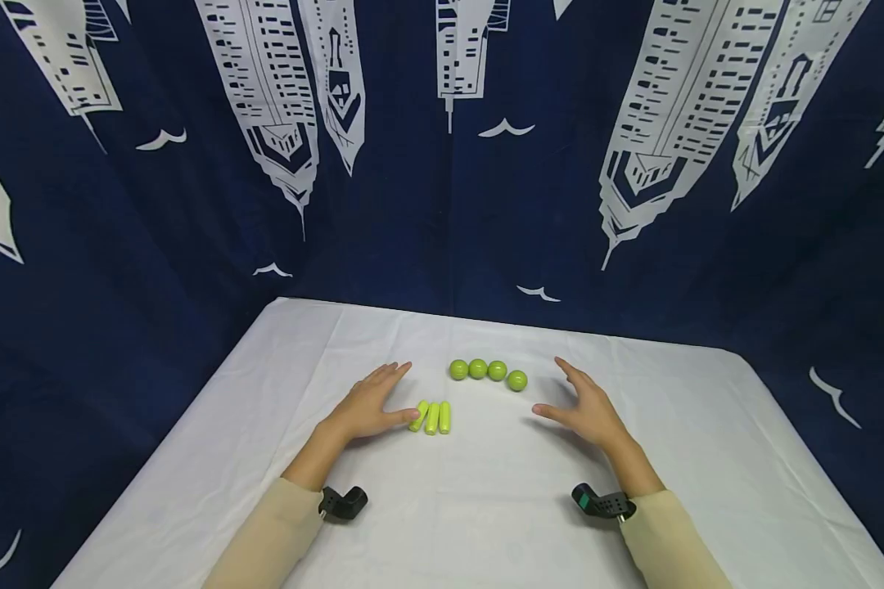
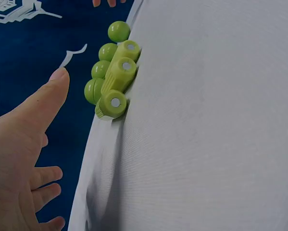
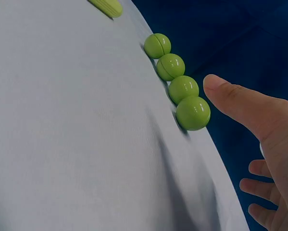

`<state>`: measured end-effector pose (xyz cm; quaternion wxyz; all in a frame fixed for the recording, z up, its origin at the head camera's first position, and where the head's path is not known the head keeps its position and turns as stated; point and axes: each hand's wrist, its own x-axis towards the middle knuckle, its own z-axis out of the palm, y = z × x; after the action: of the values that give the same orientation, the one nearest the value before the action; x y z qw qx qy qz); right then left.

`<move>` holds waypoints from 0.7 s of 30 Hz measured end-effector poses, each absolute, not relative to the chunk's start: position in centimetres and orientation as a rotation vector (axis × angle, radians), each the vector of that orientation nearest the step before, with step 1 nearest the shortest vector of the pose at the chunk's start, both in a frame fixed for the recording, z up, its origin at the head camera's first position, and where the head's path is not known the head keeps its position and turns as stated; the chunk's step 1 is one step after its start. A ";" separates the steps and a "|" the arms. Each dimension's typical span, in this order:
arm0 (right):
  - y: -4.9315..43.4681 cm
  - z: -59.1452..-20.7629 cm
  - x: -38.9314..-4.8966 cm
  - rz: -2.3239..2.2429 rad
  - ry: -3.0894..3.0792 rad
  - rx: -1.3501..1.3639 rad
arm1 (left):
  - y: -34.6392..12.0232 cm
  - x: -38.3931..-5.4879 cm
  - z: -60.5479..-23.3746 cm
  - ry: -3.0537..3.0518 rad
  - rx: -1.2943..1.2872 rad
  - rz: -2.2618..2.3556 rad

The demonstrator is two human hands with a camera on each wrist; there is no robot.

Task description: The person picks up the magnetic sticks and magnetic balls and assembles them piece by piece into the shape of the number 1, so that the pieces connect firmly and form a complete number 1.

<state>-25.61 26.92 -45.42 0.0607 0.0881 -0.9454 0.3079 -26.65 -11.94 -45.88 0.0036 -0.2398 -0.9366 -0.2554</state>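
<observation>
Left hand (image 1: 369,409): spread, empty, near cylinders (image 1: 432,419)
Right hand (image 1: 588,411): likewise; grasp pending, I judge
Green balls (image 1: 477,369): toward tabletop's (image 1: 457,523) far edge; pinching likely needed

Place: a screened recording spot; home or lab, I cannot tell
Surface (image 1: 479,523): covered in white
Blue curtain (image 1: 390,237): printed with white buildings, behind and at both sides
Wrist devices (image 1: 345,503): black, a pair

Beyond three yellow-green cylinders (image 1: 432,418), four green balls (image 1: 478,370) are lined up on white cloth (image 1: 457,523); the leftmost cylinder (image 1: 423,408) is perhaps touched by the left hand (image 1: 370,408), the right hand (image 1: 586,411) is held apart.
</observation>
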 end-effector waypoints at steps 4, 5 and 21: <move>26.4 -45.3 -26.1 0.965 -2.857 0.264 | -11.5 -26.3 -45.8 -2.925 -0.786 -0.913; 26.2 -45.2 -26.2 0.972 -2.851 0.269 | -11.4 -26.2 -45.7 -2.923 -0.786 -0.938; 23.7 -44.8 -28.2 1.022 -2.804 0.355 | -9.7 -25.5 -45.7 -2.891 -0.752 -0.839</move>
<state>-28.24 23.75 -44.83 0.0680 0.1179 -0.9308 0.3393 -25.48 -9.72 -45.69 0.0194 -0.2422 -0.9316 -0.2703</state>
